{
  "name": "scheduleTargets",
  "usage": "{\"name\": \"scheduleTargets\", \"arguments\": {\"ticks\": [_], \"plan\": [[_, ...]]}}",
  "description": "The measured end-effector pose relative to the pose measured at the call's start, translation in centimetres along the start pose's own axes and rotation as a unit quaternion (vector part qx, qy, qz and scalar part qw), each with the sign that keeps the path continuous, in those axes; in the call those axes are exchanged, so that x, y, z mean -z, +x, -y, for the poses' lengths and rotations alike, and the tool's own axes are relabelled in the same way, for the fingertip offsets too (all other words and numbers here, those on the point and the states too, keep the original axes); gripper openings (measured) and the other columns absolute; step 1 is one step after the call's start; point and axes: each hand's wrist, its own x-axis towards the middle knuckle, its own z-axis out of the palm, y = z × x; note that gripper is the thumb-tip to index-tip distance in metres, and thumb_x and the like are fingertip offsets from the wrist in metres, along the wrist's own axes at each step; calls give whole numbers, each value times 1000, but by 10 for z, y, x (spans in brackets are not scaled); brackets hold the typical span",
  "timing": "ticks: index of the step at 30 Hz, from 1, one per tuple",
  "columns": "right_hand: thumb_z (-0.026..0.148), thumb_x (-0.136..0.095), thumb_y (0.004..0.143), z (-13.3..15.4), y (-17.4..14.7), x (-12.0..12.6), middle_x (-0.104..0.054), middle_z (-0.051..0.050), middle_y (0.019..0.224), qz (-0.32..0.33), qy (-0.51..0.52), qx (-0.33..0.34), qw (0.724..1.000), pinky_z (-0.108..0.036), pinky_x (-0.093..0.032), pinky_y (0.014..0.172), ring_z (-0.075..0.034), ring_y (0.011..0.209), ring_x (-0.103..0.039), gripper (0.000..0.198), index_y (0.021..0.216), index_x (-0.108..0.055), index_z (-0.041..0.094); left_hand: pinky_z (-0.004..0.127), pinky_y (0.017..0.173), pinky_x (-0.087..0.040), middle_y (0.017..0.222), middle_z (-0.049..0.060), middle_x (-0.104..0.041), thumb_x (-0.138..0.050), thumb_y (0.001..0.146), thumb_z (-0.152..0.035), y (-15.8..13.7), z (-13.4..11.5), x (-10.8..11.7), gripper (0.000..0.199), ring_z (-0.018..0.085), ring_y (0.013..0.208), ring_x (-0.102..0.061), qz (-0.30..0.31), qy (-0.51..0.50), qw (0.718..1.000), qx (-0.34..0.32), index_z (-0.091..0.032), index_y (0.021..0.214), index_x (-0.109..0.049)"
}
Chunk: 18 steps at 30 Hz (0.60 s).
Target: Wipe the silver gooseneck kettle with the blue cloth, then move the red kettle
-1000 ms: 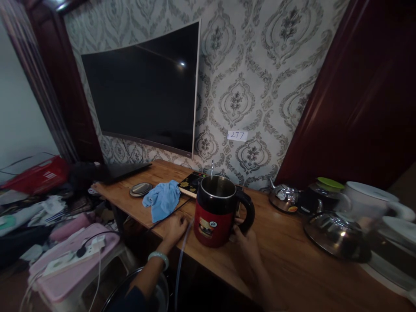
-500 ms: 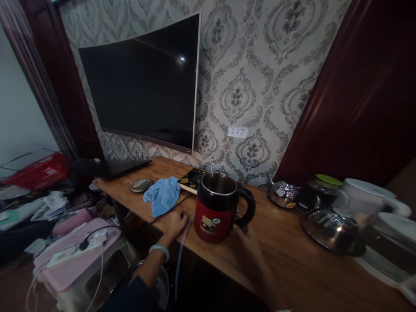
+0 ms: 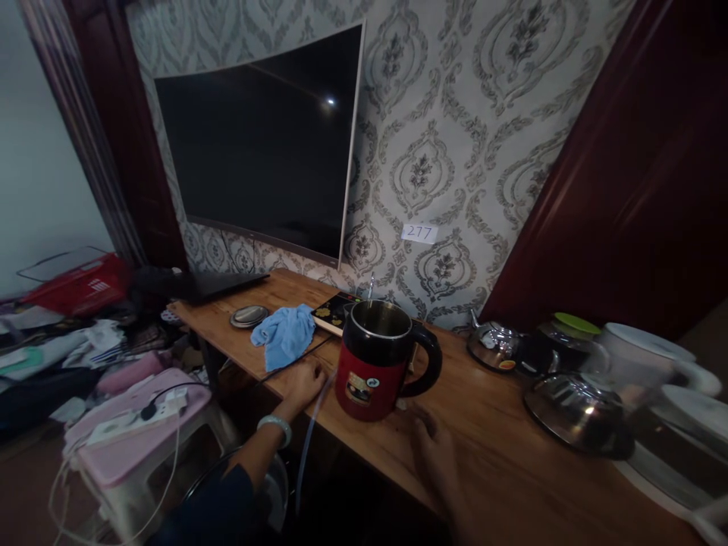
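Since the earlier frame: right hand (image 3: 433,447) has come off the kettle handle and now lies flat on the wood, lower centre of the frame, just short of the kettle's base; left hand unmoved.

Bench (image 3: 500,447): long wooden top, running from centre left to lower right. Front edge close to the kettle; a shove toward the viewer could tip the kettle off it.

Television (image 3: 267,144): dark screen on the patterned wall, upper left. No part in the hazard.

Kettle (image 3: 376,362): red body, black rim and handle, lid off, upright at frame centre on the bench. Contents not visible. With no grip on it, a knock from either wrist could topple it; any liquid inside would run toward the flat black appliance behind.

Steel and glass pots (image 3: 574,406): group at right, well apart from both hands.

Blue cloth (image 3: 285,337): crumpled, left of the kettle, near the left hand.

Left hand (image 3: 304,379): resting at the bench edge, fingers loosely curled, beside a clear tube (image 3: 312,440) that hangs below; whether it pinches the tube, cannot tell. A tug on the tube could drag it against the kettle.

Right hand: open, palm down, holding nothing.

Round metal lid (image 3: 249,315): flat, beyond the cloth.
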Motion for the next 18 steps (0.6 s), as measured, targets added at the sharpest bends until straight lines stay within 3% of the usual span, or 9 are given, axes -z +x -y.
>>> {"name": "scheduleTargets", "arguments": {"ticks": [18], "plan": [[37, -51, 80, 16, -5, 3, -76, -11, 105, 44, -80, 63, 994, -40, -51, 93, -27, 100, -69, 34, 99, -74, 19, 27, 63, -32, 83, 7, -70, -48, 84, -21, -1, 0, 0, 18, 17, 76, -60, -4, -5, 1000, -6, -17, 79, -64]]}}
